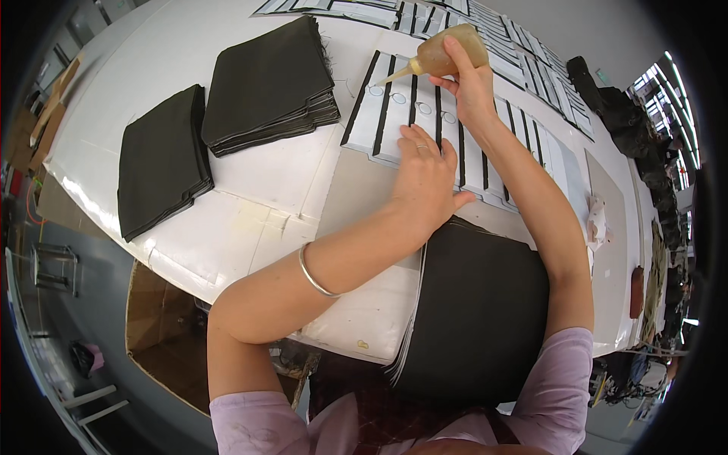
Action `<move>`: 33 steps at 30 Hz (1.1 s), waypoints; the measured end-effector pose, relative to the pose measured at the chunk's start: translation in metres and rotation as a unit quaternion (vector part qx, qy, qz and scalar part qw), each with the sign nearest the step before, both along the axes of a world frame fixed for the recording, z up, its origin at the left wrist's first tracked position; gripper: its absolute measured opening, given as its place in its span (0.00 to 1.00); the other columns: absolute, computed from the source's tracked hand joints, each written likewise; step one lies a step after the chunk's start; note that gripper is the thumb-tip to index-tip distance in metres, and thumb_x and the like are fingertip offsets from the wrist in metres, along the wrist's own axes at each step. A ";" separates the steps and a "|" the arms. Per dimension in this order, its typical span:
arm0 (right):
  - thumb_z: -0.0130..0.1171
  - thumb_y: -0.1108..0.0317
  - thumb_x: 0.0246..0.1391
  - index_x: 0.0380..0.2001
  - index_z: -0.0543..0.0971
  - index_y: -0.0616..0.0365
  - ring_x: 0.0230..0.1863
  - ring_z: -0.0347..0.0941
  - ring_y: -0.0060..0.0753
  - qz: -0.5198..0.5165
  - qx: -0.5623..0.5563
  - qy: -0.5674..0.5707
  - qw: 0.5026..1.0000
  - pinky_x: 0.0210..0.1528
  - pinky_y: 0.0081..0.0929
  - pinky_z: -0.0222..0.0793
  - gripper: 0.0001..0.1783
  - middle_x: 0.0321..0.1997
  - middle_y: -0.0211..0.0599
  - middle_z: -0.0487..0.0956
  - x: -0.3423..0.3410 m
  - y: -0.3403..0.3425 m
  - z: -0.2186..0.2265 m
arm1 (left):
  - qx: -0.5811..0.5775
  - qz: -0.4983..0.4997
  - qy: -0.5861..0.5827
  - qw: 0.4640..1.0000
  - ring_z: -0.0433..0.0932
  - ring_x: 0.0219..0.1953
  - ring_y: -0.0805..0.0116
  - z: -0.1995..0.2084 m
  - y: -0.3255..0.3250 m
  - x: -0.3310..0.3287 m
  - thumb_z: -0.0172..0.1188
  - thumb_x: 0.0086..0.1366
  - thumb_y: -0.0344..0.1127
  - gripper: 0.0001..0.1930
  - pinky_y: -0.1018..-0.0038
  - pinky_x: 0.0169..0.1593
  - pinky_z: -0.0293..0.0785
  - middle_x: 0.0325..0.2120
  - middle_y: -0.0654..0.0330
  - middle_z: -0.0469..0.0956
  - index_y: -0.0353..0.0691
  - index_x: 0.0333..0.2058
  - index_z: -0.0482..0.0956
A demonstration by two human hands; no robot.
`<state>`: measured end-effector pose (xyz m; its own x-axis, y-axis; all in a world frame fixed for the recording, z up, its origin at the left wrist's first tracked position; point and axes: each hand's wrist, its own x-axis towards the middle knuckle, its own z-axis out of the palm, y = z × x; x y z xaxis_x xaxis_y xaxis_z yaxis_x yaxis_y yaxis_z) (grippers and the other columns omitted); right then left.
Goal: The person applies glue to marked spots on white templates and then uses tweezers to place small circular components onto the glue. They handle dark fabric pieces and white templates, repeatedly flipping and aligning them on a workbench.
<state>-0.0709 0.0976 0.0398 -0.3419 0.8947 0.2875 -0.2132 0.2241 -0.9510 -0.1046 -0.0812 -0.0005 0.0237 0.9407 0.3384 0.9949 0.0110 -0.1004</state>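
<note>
On the table, a far stack is set at left, with an outer stack placed left of it and slightly nearer. Right of both, a panel row is laid out; further panels are spread behind it. A near stack is positioned before the row, at the table's near edge. The bottle is held above the row's left part. A carton is located below the table at left; a stool is stood farther left.
</note>
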 end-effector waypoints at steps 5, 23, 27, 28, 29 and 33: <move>0.68 0.50 0.58 0.54 0.74 0.59 0.47 0.80 0.29 -0.003 0.004 -0.001 1.000 0.38 0.28 0.84 0.30 0.50 0.37 0.79 -0.002 -0.004 -0.003 | -0.005 0.000 0.002 1.000 0.71 0.61 0.31 0.001 0.000 0.001 0.48 0.64 0.74 0.46 0.56 0.62 0.67 0.55 0.22 0.70 0.32 0.60 0.71; 0.65 0.48 0.59 0.55 0.74 0.58 0.45 0.80 0.28 0.099 -0.128 0.086 0.983 0.29 0.18 0.81 0.30 0.50 0.36 0.80 0.015 0.002 0.010 | 0.012 0.000 0.001 1.000 0.72 0.60 0.31 -0.001 0.001 0.001 0.49 0.63 0.74 0.46 0.58 0.60 0.68 0.54 0.22 0.71 0.33 0.60 0.73; 0.63 0.49 0.61 0.55 0.73 0.56 0.43 0.81 0.26 0.183 -0.124 0.184 0.958 0.29 0.15 0.82 0.28 0.50 0.36 0.80 0.054 0.014 0.040 | 0.016 0.001 -0.008 1.000 0.71 0.60 0.31 -0.003 0.002 0.000 0.50 0.62 0.75 0.46 0.59 0.59 0.68 0.54 0.22 0.71 0.34 0.59 0.74; 0.64 0.48 0.60 0.54 0.73 0.56 0.43 0.81 0.26 0.143 -0.102 0.169 0.970 0.29 0.16 0.82 0.28 0.49 0.35 0.80 0.062 0.015 0.043 | 0.017 0.000 -0.010 1.000 0.71 0.60 0.31 -0.004 0.002 0.000 0.51 0.62 0.75 0.46 0.58 0.59 0.68 0.54 0.22 0.71 0.34 0.59 0.74; 0.65 0.47 0.59 0.54 0.74 0.55 0.43 0.80 0.25 0.103 -0.081 0.153 0.979 0.30 0.17 0.82 0.28 0.49 0.35 0.80 0.068 0.017 0.044 | 0.019 0.000 -0.012 1.000 0.71 0.59 0.31 -0.004 0.003 -0.001 0.51 0.62 0.75 0.46 0.58 0.59 0.68 0.54 0.22 0.71 0.34 0.59 0.74; 0.66 0.45 0.58 0.55 0.74 0.59 0.45 0.79 0.26 -0.005 -0.040 0.050 0.998 0.37 0.25 0.82 0.32 0.49 0.36 0.80 0.088 0.015 0.030 | 0.034 -0.005 -0.009 0.999 0.72 0.58 0.31 -0.006 0.004 0.000 0.52 0.61 0.75 0.46 0.59 0.59 0.69 0.52 0.24 0.73 0.35 0.58 0.75</move>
